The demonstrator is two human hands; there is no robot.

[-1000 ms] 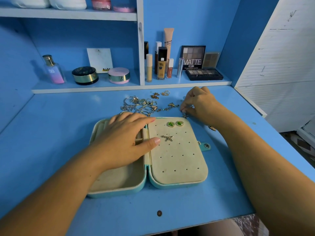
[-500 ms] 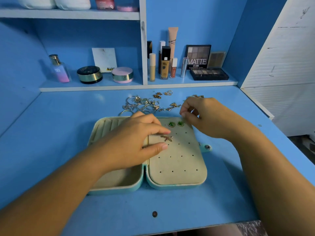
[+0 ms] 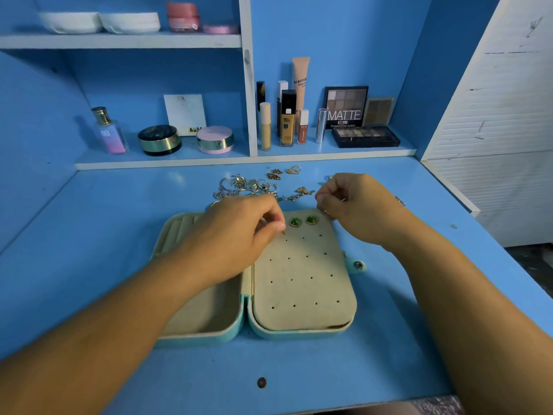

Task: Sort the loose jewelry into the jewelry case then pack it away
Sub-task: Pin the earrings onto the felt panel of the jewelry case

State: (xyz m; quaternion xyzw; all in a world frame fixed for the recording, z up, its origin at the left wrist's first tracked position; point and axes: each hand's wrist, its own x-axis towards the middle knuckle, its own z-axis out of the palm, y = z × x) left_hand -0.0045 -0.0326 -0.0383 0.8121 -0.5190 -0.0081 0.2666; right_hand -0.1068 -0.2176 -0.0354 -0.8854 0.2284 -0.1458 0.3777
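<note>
Gold earring (image 3: 283, 233) now off jewelry case (image 3: 299, 333) panel, pinched by fingers of left hand (image 3: 236, 235), likely for re-pinning; right hand (image 3: 359, 211) fingers curled, contents unclear.

Home vanity desk (image 3: 89, 265), blue shelves (image 3: 119, 41), makeup bottles (image 3: 287, 121), eyeshadow palette (image 3: 365, 136)

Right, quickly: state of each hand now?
Left hand: pinches a small thin metal jewelry piece, mostly hidden.
Right hand: fingers curled; whether it holds anything cannot be told.

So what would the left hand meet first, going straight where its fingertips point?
Likely the earring panel, beside the green earrings; how far the left hand hovers above it is unclear.
</note>
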